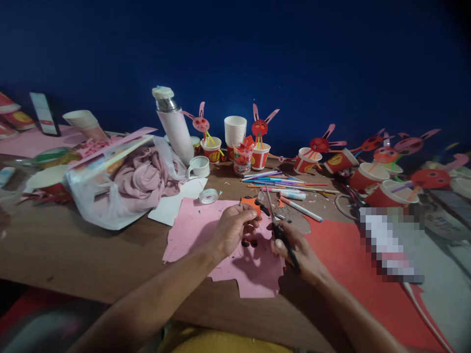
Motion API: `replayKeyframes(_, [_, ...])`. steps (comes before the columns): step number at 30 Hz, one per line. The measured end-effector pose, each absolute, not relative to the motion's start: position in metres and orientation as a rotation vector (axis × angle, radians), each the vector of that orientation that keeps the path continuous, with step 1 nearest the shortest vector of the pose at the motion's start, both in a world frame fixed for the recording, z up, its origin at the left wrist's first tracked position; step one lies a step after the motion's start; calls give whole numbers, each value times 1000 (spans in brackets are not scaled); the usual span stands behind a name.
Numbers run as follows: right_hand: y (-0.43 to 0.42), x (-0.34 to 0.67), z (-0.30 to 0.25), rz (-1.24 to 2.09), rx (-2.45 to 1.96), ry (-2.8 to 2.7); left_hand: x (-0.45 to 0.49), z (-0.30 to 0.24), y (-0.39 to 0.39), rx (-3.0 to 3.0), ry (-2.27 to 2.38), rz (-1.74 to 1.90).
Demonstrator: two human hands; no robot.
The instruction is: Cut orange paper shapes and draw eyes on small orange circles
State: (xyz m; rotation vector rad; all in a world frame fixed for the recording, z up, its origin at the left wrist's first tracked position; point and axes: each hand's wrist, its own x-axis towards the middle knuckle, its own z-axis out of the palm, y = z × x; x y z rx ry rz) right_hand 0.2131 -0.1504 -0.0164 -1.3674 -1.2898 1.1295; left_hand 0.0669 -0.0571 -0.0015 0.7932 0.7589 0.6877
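My left hand (235, 228) is closed in a pinch on a small piece of orange paper (250, 206), held above a sheet of pink paper (198, 230). My right hand (292, 247) grips a pair of black-handled scissors (281, 233), with the blades pointing up and away from me. The scissors are just right of the orange paper; I cannot tell whether they touch it. Two small dark oval pieces with orange edges (249, 243) lie on the pink sheet between my hands. Small paper scraps are scattered over the sheet.
Markers (301, 210) and pencils lie beyond my hands, with a tape roll (208, 196) to the left. Paper cups with rabbit heads (259, 156) stand along the wall. A white thermos (174, 127) and a plastic bag with pink cloth (110, 206) are left. Red paper (338, 264) lies right.
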Motion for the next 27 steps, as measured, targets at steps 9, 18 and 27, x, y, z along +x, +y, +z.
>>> replayKeyframes(9, [-151, 209, -17, 1264, -1339, -1357, 67, -2, -55, 807, 725, 807])
replayKeyframes(18, [-149, 206, -14, 1315, -1363, -1334, 70, 1, -60, 788, 781, 814])
replayKeyframes(27, [-151, 209, -19, 1293, -1365, -1353, 71, -5, -61, 804, 813, 830])
